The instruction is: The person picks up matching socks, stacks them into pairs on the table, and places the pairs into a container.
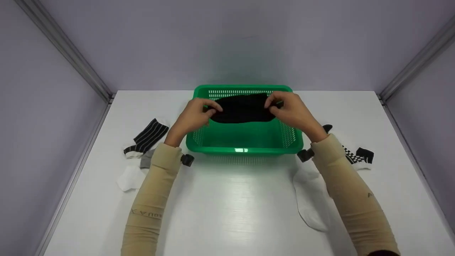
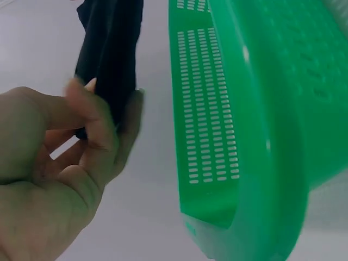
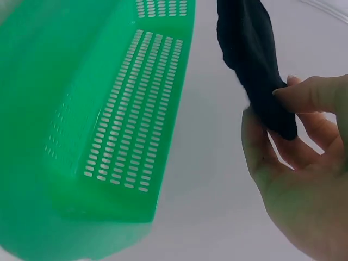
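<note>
A black sock is stretched sideways above the green basket, held at both ends. My left hand pinches its left end between thumb and fingers, and in the left wrist view the dark cloth rises from those fingertips. At the other end my right hand pinches the sock, its thumb pressed on the fabric in the right wrist view. The basket has slotted walls, and its green floor shows below the sock.
To the left lie a black striped sock, a grey sock and a white sock. On the right are a long white sock and a checkered sock, partly behind the right forearm. Walls enclose the white table at the back and sides.
</note>
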`<state>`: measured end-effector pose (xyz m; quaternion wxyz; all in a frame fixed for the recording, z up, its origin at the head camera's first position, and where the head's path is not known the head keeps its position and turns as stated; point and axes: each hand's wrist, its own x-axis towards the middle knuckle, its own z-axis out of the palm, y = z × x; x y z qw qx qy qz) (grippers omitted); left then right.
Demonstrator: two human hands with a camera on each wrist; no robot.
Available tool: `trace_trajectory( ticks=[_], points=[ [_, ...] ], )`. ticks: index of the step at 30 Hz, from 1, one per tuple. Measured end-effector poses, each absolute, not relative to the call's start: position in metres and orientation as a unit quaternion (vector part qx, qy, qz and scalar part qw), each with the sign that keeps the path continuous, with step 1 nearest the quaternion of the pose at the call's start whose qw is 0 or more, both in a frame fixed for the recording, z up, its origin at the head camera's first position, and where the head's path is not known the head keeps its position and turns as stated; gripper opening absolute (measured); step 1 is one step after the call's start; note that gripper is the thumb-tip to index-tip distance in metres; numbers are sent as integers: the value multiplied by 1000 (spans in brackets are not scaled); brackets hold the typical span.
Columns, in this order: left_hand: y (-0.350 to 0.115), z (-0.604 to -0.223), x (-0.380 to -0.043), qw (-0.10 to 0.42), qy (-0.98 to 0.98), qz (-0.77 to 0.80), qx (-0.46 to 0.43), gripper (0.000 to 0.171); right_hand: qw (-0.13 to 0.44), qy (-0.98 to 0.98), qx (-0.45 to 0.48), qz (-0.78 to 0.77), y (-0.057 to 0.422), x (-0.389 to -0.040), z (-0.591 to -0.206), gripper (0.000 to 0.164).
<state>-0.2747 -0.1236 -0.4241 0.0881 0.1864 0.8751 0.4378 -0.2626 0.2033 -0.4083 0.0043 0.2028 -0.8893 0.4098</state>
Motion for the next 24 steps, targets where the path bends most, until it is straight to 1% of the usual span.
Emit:
trace_trajectory(
  ticks=[5, 10, 14, 20, 24],
  points=[
    [-125, -428, -289, 61, 883, 429, 181, 25, 8, -902, 191, 388, 199, -280, -408, 15],
    [-125, -434, -304, 42, 885, 430, 174, 26, 0, -906, 171, 388, 195, -293, -415, 12],
    [-125, -435, -312, 28, 885, 431, 173, 25, 0, -907, 165, 388, 190, -302, -424, 15],
    [-125, -427, -316, 22, 889, 428, 161, 26, -7, -906, 168, 390, 182, -305, -429, 20],
    [-125, -418, -317, 15, 890, 427, 158, 26, 6, -903, 176, 391, 178, -307, -426, 20]
  ],
)
